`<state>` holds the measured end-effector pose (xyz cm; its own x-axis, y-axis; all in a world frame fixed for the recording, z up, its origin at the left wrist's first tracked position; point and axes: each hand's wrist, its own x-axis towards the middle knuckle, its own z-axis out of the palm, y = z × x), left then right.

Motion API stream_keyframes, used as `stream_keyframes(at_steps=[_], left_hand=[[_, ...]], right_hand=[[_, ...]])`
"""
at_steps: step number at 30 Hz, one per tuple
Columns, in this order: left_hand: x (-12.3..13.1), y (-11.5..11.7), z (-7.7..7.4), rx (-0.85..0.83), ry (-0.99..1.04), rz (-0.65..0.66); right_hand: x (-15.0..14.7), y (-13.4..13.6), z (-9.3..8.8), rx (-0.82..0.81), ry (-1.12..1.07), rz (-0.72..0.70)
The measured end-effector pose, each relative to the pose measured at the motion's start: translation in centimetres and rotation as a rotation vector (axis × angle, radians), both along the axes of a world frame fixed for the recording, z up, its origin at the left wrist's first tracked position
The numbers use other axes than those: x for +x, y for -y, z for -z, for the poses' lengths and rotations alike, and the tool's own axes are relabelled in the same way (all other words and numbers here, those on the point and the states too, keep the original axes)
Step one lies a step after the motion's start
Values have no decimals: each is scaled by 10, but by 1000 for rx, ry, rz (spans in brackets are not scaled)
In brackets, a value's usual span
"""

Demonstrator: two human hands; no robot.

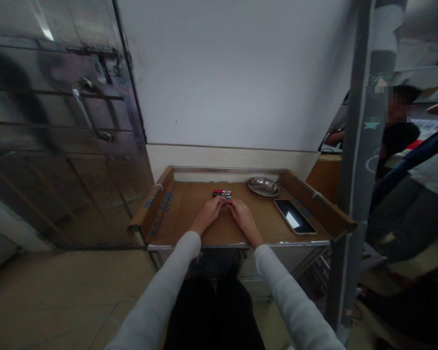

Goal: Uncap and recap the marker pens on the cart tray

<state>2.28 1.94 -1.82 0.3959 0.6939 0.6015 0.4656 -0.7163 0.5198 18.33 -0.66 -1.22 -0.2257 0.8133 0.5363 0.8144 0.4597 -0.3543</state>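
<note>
Several small slim cylinders (222, 193), red and dark with silvery ends, lie side by side on the brown cardboard lining of a small table (190, 218). They look like batteries, but are too small to be sure. At their near edge my left hand (210, 214) and my right hand (243, 216) meet, fingertips closed together and bent inward. Something small and dark shows between the fingertips; the fingers cover most of it, so its kind is hidden.
Behind my right hand sits a round metal dish (263, 186). A phone (294, 216) lies at the table's right side. Raised cardboard flaps edge both sides. A metal door (58, 121) stands left, a grey post (354, 146) right, with people beyond it.
</note>
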Motion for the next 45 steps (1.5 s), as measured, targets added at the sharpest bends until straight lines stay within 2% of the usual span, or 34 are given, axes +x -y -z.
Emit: stream_keyframes(at_steps=[5,8,11,14,19,23,26,28,30,34,36,39,42,44,45], left_hand=[[-1,3,-3,87,-198,-155],[-1,4,-5,64,-314,-174],[0,5,-7,51,-352,-174],[1,6,-9,63,-328,-186],[1,8,-12,88,-270,-204],[0,10,-15,109,-242,-224],[-2,11,-16,150,-227,-336],[-5,10,-15,156,-207,-443],[-9,7,-13,130,-162,-562],[-17,-2,-6,-19,-87,-793],[-19,-6,-3,-86,-83,-853],[-18,-6,-2,-60,-71,-800],[-15,2,-3,19,-89,-526],[-13,8,-2,32,-130,-312],[-13,10,-1,25,-148,-245]], right_hand=[[2,4,-3,-23,86,300],[3,6,-3,-66,144,439],[3,9,-3,-76,183,502],[2,11,-4,-46,200,474],[0,10,-5,29,174,313],[-4,8,-4,48,48,66],[-5,6,-3,63,-38,-116],[-6,3,-1,55,-50,-105],[-5,0,0,39,-11,-31],[-2,-6,3,21,111,119],[-1,-8,4,20,137,168],[-1,-9,5,14,159,200],[-2,-8,5,-2,175,217],[-2,-8,4,-16,176,220],[-2,-8,4,-22,176,217]])
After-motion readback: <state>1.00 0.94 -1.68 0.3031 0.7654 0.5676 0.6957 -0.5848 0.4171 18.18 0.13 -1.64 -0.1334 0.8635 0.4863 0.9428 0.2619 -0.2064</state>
